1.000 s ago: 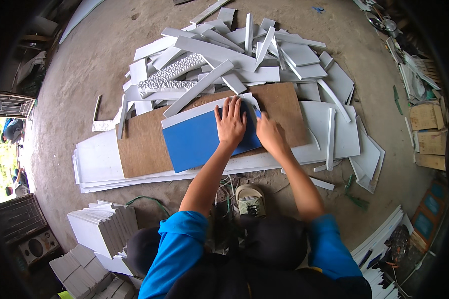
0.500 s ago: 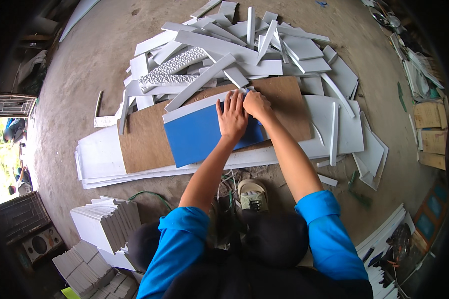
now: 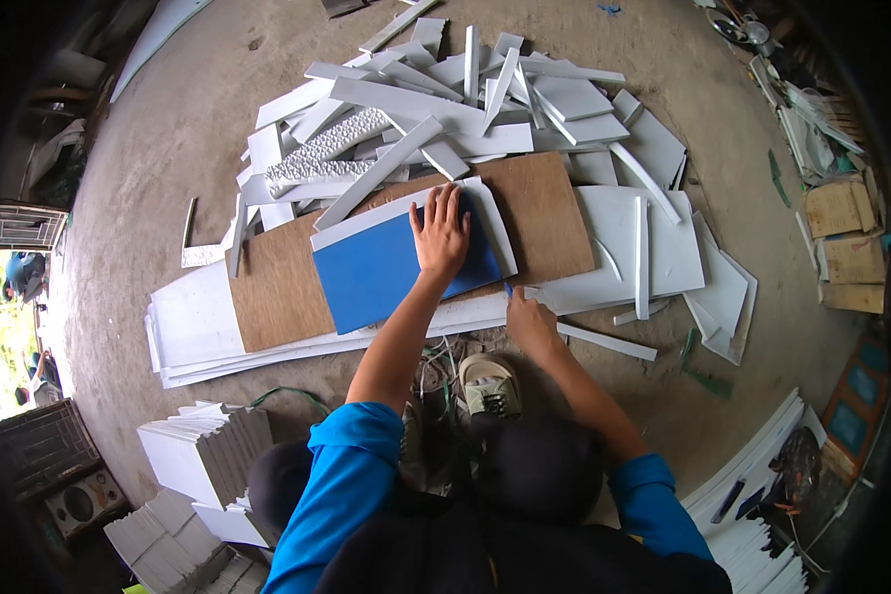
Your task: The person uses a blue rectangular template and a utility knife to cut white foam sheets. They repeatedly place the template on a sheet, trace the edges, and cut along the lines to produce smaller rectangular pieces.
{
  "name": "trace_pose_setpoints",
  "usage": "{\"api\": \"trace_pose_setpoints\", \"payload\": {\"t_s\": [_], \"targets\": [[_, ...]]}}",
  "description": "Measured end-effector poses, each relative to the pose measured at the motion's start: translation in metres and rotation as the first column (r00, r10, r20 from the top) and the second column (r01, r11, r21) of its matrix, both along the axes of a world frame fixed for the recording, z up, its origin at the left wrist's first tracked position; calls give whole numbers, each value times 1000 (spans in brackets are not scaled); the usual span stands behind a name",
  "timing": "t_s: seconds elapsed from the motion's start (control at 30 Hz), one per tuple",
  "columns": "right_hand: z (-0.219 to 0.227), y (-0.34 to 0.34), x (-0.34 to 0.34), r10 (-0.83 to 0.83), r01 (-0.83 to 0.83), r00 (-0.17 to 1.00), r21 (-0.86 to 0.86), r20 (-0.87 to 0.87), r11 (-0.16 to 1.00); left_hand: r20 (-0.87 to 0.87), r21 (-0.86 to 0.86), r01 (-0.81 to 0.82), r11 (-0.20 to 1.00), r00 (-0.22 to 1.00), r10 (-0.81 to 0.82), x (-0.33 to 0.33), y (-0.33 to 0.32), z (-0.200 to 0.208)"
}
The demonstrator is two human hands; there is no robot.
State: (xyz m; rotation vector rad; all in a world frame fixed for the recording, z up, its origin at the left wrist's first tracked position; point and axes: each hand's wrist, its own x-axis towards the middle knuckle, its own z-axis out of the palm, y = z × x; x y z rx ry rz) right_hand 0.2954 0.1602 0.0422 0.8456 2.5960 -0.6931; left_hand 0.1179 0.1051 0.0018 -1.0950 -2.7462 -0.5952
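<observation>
White offcut heap (image 3: 416, 106) blocks far side; brown board (image 3: 277, 285) free left of blue panel (image 3: 378, 272).

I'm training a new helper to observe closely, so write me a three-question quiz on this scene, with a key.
1. True or false: the left hand is closed into a fist.
2. What colour is the board beneath the blue panel?
A green
B brown
C black
3. Which hand holds the blue tool?

Key:
1. False; its fingers are extended over the blue panel.
2. B
3. The right hand.
</observation>
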Motion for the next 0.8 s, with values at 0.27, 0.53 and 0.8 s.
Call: {"api": "trace_pose_setpoints", "payload": {"t_s": [0.27,0.53,0.8], "targets": [[-12,41,-49,-418,284,855,-397,-307,873,22,32,243,970,970,-244,64,-30,22],[-47,19,-86,-280,333,812,12,-512,943,-23,-54,144,988,989,-146,53,-80,14],[-83,48,-82,-399,334,744,-219,-535,917,-93,-69,-60,996,994,54,-37,-172,11]]}}
